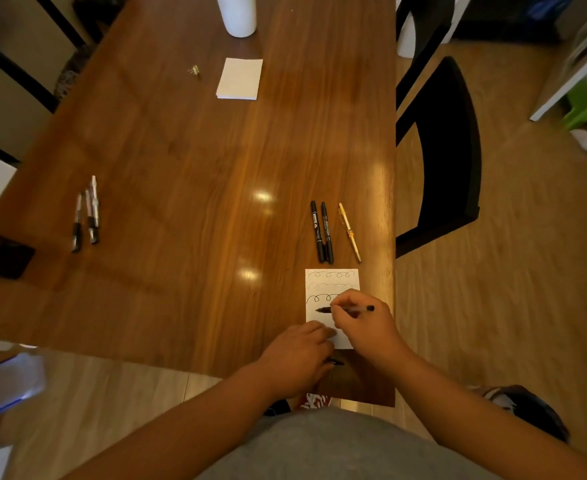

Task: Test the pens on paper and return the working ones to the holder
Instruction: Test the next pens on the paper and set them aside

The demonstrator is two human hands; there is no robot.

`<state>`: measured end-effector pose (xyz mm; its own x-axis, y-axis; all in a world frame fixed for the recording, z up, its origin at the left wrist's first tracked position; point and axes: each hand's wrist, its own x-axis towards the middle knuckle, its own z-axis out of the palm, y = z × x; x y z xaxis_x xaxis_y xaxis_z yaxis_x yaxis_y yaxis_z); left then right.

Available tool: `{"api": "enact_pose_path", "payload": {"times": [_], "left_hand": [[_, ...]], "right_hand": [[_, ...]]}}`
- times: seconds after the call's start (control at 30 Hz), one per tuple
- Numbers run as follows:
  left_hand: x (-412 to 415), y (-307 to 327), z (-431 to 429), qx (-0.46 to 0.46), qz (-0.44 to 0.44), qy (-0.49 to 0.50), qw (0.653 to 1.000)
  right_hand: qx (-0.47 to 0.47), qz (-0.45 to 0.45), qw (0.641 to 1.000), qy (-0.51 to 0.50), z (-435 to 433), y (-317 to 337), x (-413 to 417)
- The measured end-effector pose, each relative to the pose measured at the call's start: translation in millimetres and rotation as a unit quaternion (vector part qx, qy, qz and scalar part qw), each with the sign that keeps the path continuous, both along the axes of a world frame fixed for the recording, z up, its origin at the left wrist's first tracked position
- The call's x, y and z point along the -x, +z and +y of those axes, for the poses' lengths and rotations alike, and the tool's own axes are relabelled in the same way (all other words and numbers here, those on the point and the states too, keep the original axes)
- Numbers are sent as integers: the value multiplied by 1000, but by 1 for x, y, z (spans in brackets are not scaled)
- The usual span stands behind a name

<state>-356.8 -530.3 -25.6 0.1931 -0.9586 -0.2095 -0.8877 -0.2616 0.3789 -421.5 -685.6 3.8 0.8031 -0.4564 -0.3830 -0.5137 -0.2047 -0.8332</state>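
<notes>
My right hand (361, 320) pinches a black pen (345, 309) with its tip on the white test paper (320, 289), which bears rows of looped scribbles. My left hand (299, 355) rests on the paper's lower left corner, fingers curled, and a small dark piece that looks like a pen cap (335, 362) shows at its thumb. Just beyond the paper lie two black markers (321, 233) and a yellow pen (349, 232). Three silver-and-black pens (86, 214) lie at the table's left. The white holder (236, 13) stands at the far edge.
A white notepad (239, 79) and a small metal clip (194, 71) lie near the holder. The wooden table's right edge (394, 202) runs beside the paper, with a black chair (448, 150) next to it. A dark object (1, 252) sits at the left edge.
</notes>
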Motion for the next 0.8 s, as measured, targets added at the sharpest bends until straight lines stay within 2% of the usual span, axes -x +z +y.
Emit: {"api": "enact_pose_path", "payload": {"times": [0.43,0.8], "left_hand": [[4,-6,4,48,25,19,998],[6,-7,4,-1,2,3,1000]], "right_hand": [[57,27,996,69,6,-7,-10],[108,52,991,50,0,-11,-12]]}}
